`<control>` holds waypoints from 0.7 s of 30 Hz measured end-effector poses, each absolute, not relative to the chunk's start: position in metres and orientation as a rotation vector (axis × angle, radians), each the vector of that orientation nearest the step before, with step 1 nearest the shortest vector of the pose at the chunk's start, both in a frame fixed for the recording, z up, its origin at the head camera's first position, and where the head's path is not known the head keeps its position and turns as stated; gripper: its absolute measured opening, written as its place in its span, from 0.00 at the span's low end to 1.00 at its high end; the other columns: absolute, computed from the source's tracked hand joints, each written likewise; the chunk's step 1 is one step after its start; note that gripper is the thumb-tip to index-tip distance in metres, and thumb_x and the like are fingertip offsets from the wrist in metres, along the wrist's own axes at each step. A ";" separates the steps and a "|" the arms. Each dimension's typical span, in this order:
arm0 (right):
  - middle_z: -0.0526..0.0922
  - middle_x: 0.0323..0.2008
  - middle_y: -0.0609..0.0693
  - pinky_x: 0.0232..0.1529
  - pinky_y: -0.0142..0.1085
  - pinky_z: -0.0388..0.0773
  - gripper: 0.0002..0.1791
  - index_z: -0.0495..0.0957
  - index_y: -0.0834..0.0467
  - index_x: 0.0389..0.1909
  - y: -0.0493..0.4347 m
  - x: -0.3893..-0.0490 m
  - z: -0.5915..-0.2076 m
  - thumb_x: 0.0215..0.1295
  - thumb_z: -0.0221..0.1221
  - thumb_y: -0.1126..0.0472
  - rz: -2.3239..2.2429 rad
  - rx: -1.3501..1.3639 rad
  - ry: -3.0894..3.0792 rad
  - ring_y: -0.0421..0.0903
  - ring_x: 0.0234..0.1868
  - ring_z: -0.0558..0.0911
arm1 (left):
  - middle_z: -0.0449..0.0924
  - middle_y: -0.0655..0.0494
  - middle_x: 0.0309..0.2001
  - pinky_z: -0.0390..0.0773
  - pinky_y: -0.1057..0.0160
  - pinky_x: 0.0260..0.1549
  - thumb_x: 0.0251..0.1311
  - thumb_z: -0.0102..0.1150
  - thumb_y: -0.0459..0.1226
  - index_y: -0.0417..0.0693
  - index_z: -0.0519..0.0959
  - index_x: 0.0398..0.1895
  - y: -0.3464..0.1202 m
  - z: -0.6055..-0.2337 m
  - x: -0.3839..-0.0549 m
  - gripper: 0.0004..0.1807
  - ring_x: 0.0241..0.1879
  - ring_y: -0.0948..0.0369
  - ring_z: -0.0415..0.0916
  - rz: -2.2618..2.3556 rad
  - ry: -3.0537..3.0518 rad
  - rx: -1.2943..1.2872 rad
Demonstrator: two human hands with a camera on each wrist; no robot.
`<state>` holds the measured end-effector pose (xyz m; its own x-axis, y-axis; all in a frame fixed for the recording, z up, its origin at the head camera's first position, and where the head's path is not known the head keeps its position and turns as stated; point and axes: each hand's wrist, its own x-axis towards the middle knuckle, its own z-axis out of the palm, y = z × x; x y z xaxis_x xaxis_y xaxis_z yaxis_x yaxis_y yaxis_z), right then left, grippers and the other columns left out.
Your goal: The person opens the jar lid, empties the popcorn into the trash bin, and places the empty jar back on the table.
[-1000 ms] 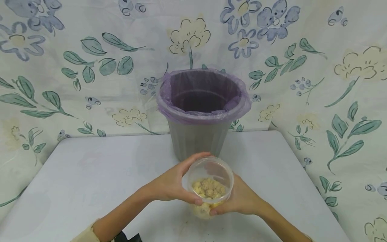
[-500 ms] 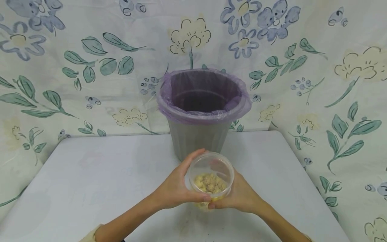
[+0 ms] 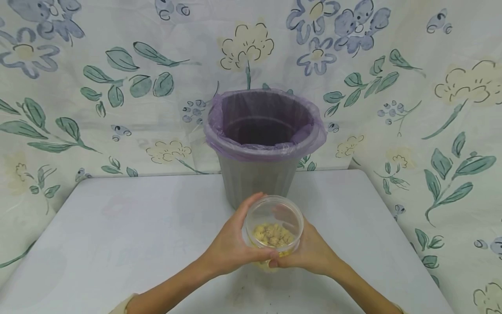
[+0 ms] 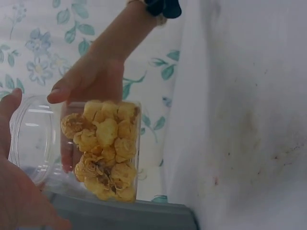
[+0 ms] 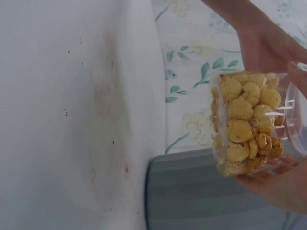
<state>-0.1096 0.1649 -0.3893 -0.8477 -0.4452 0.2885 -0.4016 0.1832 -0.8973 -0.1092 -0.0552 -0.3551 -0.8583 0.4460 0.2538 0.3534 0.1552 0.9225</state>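
Observation:
A clear plastic jar (image 3: 274, 216) with a round rim is held up above the table between both hands. Yellow-brown dried flower heads (image 4: 108, 148) fill its lower part, packed several deep in the right wrist view. My left hand (image 3: 233, 242) grips the jar's left side, thumb across the front near the rim. Around the right side curls my right hand (image 3: 313, 253), its thumb meeting the left thumb at the front. The jar's top faces up toward the head camera, and no lid shows on it.
Just behind the jar stands a grey bin (image 3: 256, 183) lined with a purple bag (image 3: 264, 152). The white table (image 3: 157, 218) has small dark specks and a brownish stain near its front. A flower-printed cloth (image 3: 157, 117) hangs behind and on the sides.
Both hands have raised the jar slightly and shifted it a little away from the body. The left thumb has slid right along the jar's front to meet the right thumb.

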 end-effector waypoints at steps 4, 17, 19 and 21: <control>0.72 0.65 0.53 0.60 0.51 0.71 0.59 0.58 0.45 0.74 0.165 -0.110 -0.389 0.39 0.81 0.59 -1.799 -0.855 2.370 0.57 0.63 0.72 | 0.65 0.59 0.70 0.62 0.38 0.62 0.39 0.83 0.40 0.45 0.55 0.77 -0.055 -0.355 -0.108 0.61 0.66 0.49 0.66 1.839 2.323 0.804; 0.72 0.64 0.53 0.59 0.55 0.71 0.59 0.58 0.49 0.74 0.164 -0.110 -0.393 0.39 0.81 0.58 -1.813 -0.872 2.371 0.57 0.62 0.73 | 0.64 0.59 0.71 0.64 0.42 0.61 0.40 0.83 0.43 0.49 0.55 0.77 -0.054 -0.352 -0.107 0.60 0.65 0.53 0.66 1.822 2.384 0.779; 0.72 0.64 0.52 0.59 0.54 0.71 0.60 0.58 0.48 0.74 0.165 -0.109 -0.393 0.39 0.81 0.58 -1.802 -0.853 2.385 0.56 0.62 0.73 | 0.64 0.59 0.71 0.64 0.42 0.61 0.40 0.83 0.42 0.50 0.56 0.77 -0.056 -0.351 -0.107 0.60 0.65 0.54 0.66 1.824 2.397 0.771; 0.72 0.64 0.53 0.59 0.53 0.72 0.60 0.57 0.48 0.74 0.165 -0.108 -0.392 0.39 0.81 0.59 -1.796 -0.836 2.390 0.56 0.61 0.73 | 0.65 0.59 0.71 0.64 0.41 0.60 0.40 0.83 0.42 0.50 0.56 0.77 -0.059 -0.351 -0.108 0.60 0.65 0.54 0.66 1.831 2.408 0.764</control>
<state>-0.1084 0.1653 -0.3922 -0.8544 -0.4361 0.2826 -0.3927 0.1855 -0.9008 -0.1079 -0.0593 -0.3509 -0.8798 0.3903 0.2712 0.3656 0.1912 0.9109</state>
